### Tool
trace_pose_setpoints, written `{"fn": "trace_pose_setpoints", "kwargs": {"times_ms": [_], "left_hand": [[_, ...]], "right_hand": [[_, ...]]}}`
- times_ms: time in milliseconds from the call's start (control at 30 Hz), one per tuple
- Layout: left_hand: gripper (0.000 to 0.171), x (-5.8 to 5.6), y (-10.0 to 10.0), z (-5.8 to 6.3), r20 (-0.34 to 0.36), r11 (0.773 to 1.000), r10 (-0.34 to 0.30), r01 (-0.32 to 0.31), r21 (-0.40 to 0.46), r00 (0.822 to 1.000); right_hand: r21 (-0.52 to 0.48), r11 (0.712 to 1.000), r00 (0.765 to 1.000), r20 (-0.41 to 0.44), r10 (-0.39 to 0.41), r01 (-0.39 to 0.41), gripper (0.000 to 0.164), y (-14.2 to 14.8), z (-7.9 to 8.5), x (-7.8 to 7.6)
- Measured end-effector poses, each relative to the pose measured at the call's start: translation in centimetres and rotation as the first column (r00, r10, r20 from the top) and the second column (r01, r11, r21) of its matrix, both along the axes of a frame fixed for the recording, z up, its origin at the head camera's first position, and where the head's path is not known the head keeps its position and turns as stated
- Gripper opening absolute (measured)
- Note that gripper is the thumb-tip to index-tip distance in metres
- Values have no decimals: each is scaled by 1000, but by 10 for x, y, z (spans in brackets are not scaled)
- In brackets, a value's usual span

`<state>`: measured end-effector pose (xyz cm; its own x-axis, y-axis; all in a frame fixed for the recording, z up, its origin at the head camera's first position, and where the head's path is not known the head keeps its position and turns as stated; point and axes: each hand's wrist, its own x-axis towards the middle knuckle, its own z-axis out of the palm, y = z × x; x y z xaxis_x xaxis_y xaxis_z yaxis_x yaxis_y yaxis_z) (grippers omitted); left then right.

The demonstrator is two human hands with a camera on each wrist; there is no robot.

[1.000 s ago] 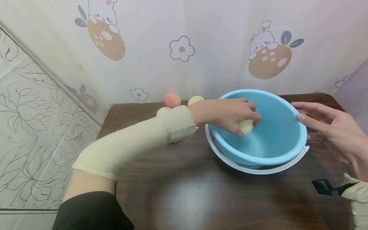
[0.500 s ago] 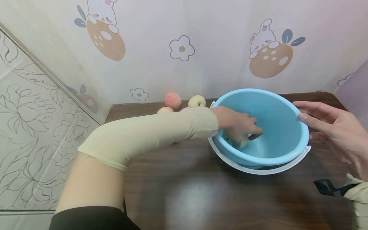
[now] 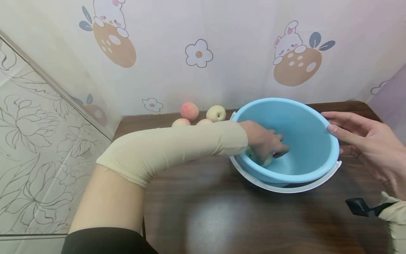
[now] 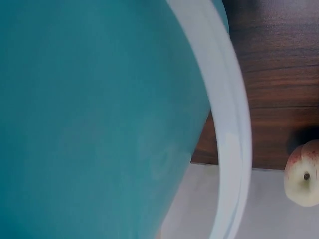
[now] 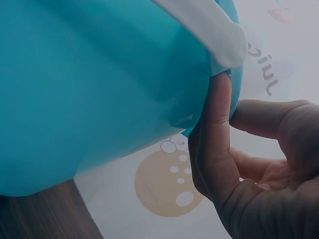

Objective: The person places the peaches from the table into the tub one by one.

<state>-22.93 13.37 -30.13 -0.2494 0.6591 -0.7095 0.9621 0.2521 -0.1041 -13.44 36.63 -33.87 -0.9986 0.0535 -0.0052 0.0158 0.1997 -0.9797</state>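
Note:
My left hand [image 3: 264, 141] reaches down inside the light blue bucket [image 3: 304, 130], its fingers round a pale peach [image 3: 268, 161] that they partly cover. Beside it, another pale fruit [image 3: 250, 153] shows by the bucket's inner left wall. My right hand [image 3: 364, 139] pinches the bucket's right rim, thumb on top and fingers outside; the right wrist view shows the fingers [image 5: 214, 124] below the handle's end. The white handle [image 3: 285, 189] hangs down at the front. In the left wrist view the bucket's side and handle [image 4: 232, 124] hide the left hand.
On the dark wooden table [image 3: 209, 204], left of the bucket, several peaches stand near the back: a red one [image 3: 189, 111], a pale one [image 3: 216, 113] and others partly behind the left sleeve [image 3: 177, 144]. A patterned curtain [image 3: 238, 63] hangs behind.
My left hand has gone lower into the bucket with the peach, its forearm shifting right and uncovering peaches on the table. The right hand has stayed on the rim.

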Motion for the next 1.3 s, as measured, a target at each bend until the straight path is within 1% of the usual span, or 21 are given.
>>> {"fn": "trace_pose_setpoints", "kwargs": {"times_ms": [167,233,333,467,600,833,933,1033,1167,1300], "left_hand": [[38,0,-2,-3,19,1000,21,-21,-2,1000],[38,-1,-4,-5,19,1000,27,-27,0,999],[37,-2,-5,-7,17,1000,27,-27,2,999],[37,-3,-7,-9,12,1000,27,-27,5,1000],[37,-3,-8,-8,7,999,35,-35,-1,999],[40,-1,-8,-5,-3,999,44,-44,-22,999],[42,0,-9,-4,-8,999,40,-41,-26,999],[45,0,-10,-2,-16,999,36,-37,-27,999],[52,0,-13,-1,-24,999,40,-41,-16,999],[56,-1,-16,0,-17,999,33,-33,14,999]], "right_hand": [[20,1000,1000,1,-7,7,44,-1,0,0],[12,1000,1000,1,-9,9,43,-1,0,0],[-33,999,1000,2,-4,4,42,0,0,0],[-66,998,1000,0,-1,1,42,0,0,-1],[-75,997,1000,-2,-3,3,42,-1,1,0],[-64,998,1000,6,1,-1,42,-1,1,0],[-108,994,1000,-6,13,-14,42,-2,0,-1],[-124,992,1000,-10,15,-16,42,-2,1,0],[-92,996,1000,-2,7,-8,42,-3,2,0],[-68,998,1000,7,3,-3,43,-3,3,1]]}}
